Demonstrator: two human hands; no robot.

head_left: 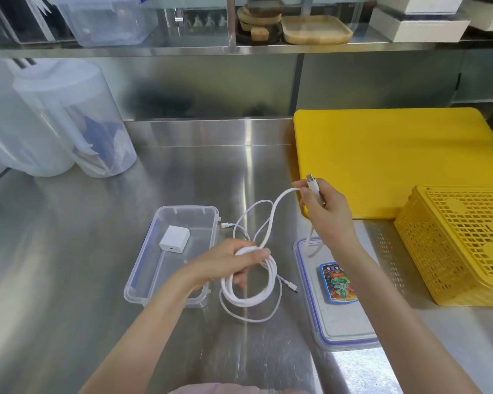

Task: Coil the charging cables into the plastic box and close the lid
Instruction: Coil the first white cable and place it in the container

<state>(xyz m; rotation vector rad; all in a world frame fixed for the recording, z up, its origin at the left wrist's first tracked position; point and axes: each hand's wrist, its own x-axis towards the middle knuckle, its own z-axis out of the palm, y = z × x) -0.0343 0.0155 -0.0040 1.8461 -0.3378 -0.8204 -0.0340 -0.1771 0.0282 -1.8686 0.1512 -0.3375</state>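
On the steel bench (83, 265), the plastic box (145, 268) is sitting open, its lid (345, 325) lying apart. Beside it, the left hand (231, 263) is gripping the coiled white cable (251, 297); the right hand (325, 206) is pinching its plug end (313, 186).

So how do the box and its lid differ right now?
The box sits left of the coil, open side up, with a white charger inside. The lid lies flat to the right, blue-rimmed, with a colourful sticker on it. Both are clear plastic, resting on the steel counter.
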